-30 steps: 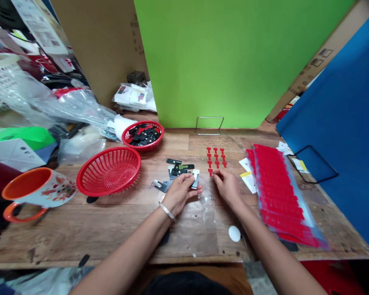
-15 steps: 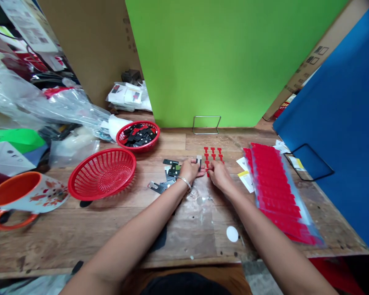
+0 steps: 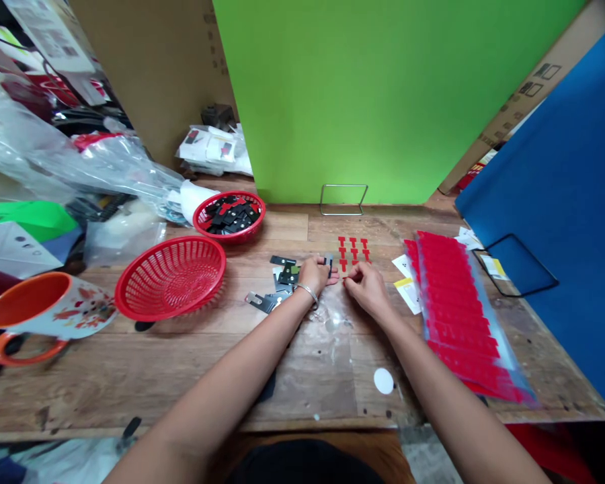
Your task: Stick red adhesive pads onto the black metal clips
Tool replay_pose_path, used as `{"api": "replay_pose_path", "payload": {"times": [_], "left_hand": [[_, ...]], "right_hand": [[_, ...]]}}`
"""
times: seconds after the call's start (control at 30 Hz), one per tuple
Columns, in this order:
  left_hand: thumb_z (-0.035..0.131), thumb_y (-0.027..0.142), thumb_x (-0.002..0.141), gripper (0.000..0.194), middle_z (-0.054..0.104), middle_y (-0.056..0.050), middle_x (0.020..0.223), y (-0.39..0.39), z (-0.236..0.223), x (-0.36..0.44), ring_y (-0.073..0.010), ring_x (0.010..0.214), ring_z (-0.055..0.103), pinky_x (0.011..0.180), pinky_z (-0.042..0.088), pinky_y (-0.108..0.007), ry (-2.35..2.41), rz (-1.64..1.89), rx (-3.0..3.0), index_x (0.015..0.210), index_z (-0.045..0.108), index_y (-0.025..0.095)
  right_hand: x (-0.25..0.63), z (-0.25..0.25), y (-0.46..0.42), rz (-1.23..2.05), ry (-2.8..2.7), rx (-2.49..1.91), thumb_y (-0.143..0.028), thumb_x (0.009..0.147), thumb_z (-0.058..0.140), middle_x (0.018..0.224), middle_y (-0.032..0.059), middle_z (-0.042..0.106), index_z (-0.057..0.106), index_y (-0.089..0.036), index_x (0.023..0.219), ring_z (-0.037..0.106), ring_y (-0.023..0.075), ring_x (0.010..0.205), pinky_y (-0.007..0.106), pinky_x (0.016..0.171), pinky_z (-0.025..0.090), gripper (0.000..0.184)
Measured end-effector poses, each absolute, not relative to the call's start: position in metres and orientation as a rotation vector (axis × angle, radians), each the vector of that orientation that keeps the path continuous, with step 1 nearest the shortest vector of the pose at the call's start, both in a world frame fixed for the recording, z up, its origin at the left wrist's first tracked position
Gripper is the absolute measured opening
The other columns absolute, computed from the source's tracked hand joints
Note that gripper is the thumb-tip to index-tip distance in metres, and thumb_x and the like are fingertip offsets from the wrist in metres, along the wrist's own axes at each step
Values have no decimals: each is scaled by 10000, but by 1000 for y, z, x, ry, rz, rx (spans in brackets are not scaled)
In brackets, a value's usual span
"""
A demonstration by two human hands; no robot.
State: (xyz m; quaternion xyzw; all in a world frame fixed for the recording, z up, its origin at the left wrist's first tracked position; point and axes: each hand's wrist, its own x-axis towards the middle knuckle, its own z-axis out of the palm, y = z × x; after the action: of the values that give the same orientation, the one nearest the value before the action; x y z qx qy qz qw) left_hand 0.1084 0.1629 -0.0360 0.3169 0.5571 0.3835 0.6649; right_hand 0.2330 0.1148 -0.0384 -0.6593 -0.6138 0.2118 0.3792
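My left hand (image 3: 314, 273) is closed around a small flat black-and-silver metal piece (image 3: 329, 261), which stands up between the fingers. Just to its left lies a loose pile of similar black and silver pieces (image 3: 288, 274). My right hand (image 3: 367, 286) pinches at the tabletop, and a bit of red shows at its fingertips, seemingly one of the small red T-shaped pieces. Ahead of that hand, several red T-shaped pieces (image 3: 353, 253) lie in neat rows on the wooden table (image 3: 196, 383); the fingers partly cover the nearest ones.
On the left are an empty red basket (image 3: 169, 312), a smaller basket (image 3: 232, 236) of black and red pieces, and an orange-and-white mug (image 3: 83, 309). Plastic-wrapped red strips (image 3: 451, 302) lie right, beside white cards (image 3: 407, 294). Green (image 3: 343, 101) and blue (image 3: 544, 168) panels stand behind.
The view has shifted slightly. My right hand has drawn a little back toward me from the red rows, uncovering more of them. My left hand keeps its metal piece.
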Motion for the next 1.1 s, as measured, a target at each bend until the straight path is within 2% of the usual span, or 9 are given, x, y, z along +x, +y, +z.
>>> {"api": "replay_pose_path", "payload": {"times": [0.1, 0.23, 0.5, 0.63, 0.77, 1.1], "left_hand": [[545, 60, 757, 98, 572, 25, 520, 164, -35, 109, -119, 496, 615, 534, 537, -244, 1256, 871, 706, 766, 496, 144], [545, 10, 735, 129, 586, 4, 548, 161, -26, 106, -101, 446, 589, 504, 531, -241, 1223, 872, 694, 753, 492, 126], [590, -41, 657, 246, 674, -72, 799, 102, 4, 87, -124, 606, 649, 620, 546, -239, 981, 831, 684, 851, 575, 110], [579, -34, 657, 283, 671, -52, 752, 76, 7, 78, -134, 607, 654, 610, 544, -231, 933, 812, 638, 892, 557, 122], [605, -1, 654, 272, 673, -63, 803, 68, 6, 75, -123, 607, 647, 609, 541, -228, 924, 789, 641, 895, 560, 116], [641, 44, 649, 270, 677, -54, 791, 64, 5, 74, -106, 607, 629, 608, 524, -216, 886, 788, 677, 902, 572, 108]], "right_hand": [[235, -34, 105, 653, -1473, -1626, -214, 687, 512, 618, -16, 525, 488, -189, 673, 498, 131, 581, 237, 562, 383, 37], [232, -26, 91, 712, -1299, -1542, -276, 723, 526, 666, -21, 529, 476, -188, 737, 507, 116, 600, 222, 561, 394, 101], [210, -3, 59, 891, -1009, -1377, -255, 667, 648, 693, -22, 557, 495, -192, 758, 536, 116, 628, 223, 584, 425, 189], [196, 0, 45, 913, -986, -1372, -263, 701, 632, 736, -7, 567, 494, -196, 778, 547, 115, 628, 225, 574, 451, 171], [189, -3, 38, 898, -992, -1379, -264, 725, 618, 776, 8, 575, 497, -194, 803, 556, 119, 628, 236, 571, 466, 161], [188, -10, 36, 811, -1073, -1401, -228, 740, 609, 790, 2, 582, 519, -200, 819, 555, 126, 660, 244, 596, 452, 123]]}}
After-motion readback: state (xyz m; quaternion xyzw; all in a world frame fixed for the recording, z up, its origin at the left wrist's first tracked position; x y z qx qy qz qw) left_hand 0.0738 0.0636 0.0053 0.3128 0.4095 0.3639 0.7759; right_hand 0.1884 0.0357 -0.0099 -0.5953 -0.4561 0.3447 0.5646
